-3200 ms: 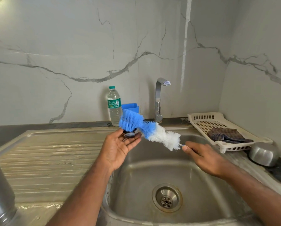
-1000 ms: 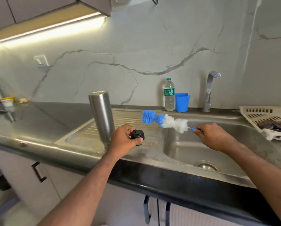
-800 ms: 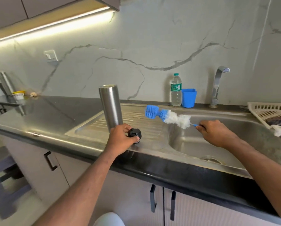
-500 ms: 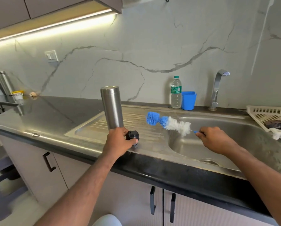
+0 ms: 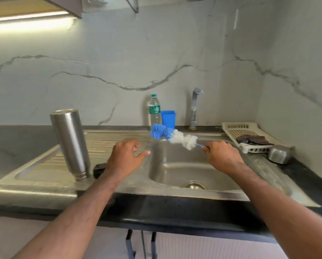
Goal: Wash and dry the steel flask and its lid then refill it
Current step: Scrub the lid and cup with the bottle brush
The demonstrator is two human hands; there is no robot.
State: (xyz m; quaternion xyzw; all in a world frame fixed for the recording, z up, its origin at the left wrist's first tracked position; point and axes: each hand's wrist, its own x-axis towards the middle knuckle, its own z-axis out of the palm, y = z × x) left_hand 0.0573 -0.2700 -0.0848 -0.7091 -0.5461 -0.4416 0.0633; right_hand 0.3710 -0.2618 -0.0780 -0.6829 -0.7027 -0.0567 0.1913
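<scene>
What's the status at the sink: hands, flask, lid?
Left hand open, empty; right hand gripping bottle brush. Steel flask inverted on drainboard, lid beside it. Nothing obstructing.

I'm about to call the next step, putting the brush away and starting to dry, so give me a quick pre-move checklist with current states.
1. Steel flask inverted, mouth down, on the draining board: ok, though it looks tilted in this wide view.
2. Lid set down beside the flask: ok, partly hidden by the left forearm.
3. Left hand free: ok, fingers relaxed, holding nothing.
4. Right hand has the bottle brush by its handle: ok, held over the sink basin.
5. Tap off: ok, no water visible.
6. Drying cloth available: ok, in the white tray.
7. Flask interior clean: cannot tell.
</scene>
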